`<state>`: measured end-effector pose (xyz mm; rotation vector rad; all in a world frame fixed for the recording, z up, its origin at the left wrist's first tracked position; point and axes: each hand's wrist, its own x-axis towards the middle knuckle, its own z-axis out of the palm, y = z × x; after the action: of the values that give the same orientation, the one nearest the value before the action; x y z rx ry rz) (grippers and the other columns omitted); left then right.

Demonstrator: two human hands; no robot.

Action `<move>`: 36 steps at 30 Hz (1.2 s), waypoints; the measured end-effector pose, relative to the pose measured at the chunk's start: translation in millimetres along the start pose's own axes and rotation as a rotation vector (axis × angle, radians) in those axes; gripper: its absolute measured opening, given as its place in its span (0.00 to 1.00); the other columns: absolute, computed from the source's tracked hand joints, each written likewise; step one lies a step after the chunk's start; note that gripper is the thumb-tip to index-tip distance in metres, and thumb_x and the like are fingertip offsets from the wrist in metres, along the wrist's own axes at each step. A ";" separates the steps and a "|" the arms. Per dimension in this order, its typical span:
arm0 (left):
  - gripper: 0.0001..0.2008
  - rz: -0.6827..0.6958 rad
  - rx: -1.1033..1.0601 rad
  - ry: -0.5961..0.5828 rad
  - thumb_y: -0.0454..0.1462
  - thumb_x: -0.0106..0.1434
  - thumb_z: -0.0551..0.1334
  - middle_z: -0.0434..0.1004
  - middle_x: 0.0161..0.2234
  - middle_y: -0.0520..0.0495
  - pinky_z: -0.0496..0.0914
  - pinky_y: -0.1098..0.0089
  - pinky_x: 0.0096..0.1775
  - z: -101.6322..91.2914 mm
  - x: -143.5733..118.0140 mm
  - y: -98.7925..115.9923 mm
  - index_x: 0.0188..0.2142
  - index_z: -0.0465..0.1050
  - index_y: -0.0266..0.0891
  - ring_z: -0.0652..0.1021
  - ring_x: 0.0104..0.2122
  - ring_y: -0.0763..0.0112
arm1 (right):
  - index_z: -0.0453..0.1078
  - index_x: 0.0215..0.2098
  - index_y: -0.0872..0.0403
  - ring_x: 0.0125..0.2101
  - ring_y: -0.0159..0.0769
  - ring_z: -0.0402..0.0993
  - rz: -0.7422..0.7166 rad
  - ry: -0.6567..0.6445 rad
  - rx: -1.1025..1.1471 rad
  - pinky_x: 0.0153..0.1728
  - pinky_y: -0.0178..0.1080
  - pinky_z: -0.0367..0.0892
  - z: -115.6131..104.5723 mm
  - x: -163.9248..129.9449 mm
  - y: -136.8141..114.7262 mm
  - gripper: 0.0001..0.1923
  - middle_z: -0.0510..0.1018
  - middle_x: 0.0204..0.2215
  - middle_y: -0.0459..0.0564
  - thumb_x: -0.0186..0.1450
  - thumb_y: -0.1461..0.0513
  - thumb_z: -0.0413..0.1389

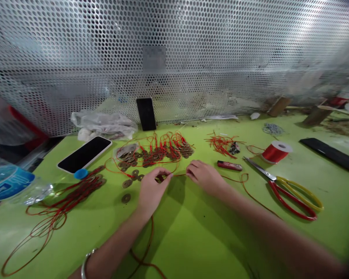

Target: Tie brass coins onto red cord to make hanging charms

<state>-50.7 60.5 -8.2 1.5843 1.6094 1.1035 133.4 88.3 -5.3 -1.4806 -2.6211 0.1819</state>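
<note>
A red cord [147, 248] trails nearest across the green desk [192, 240], running up to both hands. The left hand [151, 190] pinches it closed at a coin [159, 178]; the right hand [205, 177] pinches the other end, keeping it taut. Beyond lie strung coins [155, 153], scissors [285, 188], a spool [276, 151].
</note>
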 end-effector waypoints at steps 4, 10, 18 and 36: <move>0.06 -0.007 0.015 -0.003 0.40 0.50 0.63 0.77 0.24 0.50 0.66 0.71 0.26 0.4 -0.8 2.0 0.25 0.73 0.40 0.74 0.24 0.68 | 0.71 0.38 0.57 0.39 0.38 0.69 0.001 -0.006 -0.001 0.39 0.37 0.63 0.8 -0.1 0.9 0.12 0.74 0.37 0.53 0.68 0.63 0.46; 0.05 0.000 0.053 0.001 0.39 0.50 0.62 0.76 0.22 0.51 0.66 0.71 0.26 0.7 -0.5 2.8 0.25 0.73 0.41 0.74 0.23 0.69 | 0.71 0.38 0.57 0.38 0.38 0.68 0.001 -0.002 0.010 0.39 0.37 0.62 0.2 -0.6 0.8 0.12 0.74 0.37 0.53 0.68 0.62 0.46; 0.04 0.059 0.164 -0.041 0.38 0.53 0.61 0.76 0.22 0.51 0.67 0.71 0.26 -1.0 -1.1 0.1 0.26 0.73 0.41 0.75 0.23 0.68 | 0.71 0.39 0.58 0.39 0.38 0.68 -0.004 -0.003 0.029 0.40 0.38 0.62 1.0 -0.5 1.6 0.12 0.74 0.37 0.53 0.68 0.62 0.46; 0.05 0.304 0.568 -0.054 0.35 0.55 0.61 0.79 0.35 0.46 0.64 0.59 0.42 -8.5 -3.0 -1.2 0.32 0.75 0.43 0.73 0.40 0.55 | 0.71 0.40 0.58 0.40 0.38 0.68 -0.027 -0.004 0.015 0.40 0.38 0.62 1.9 0.4 4.2 0.13 0.73 0.37 0.53 0.68 0.62 0.46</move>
<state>-58.4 56.4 -5.7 2.2643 1.7838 0.7661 136.5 90.6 -7.9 -1.4415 -2.6351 0.2010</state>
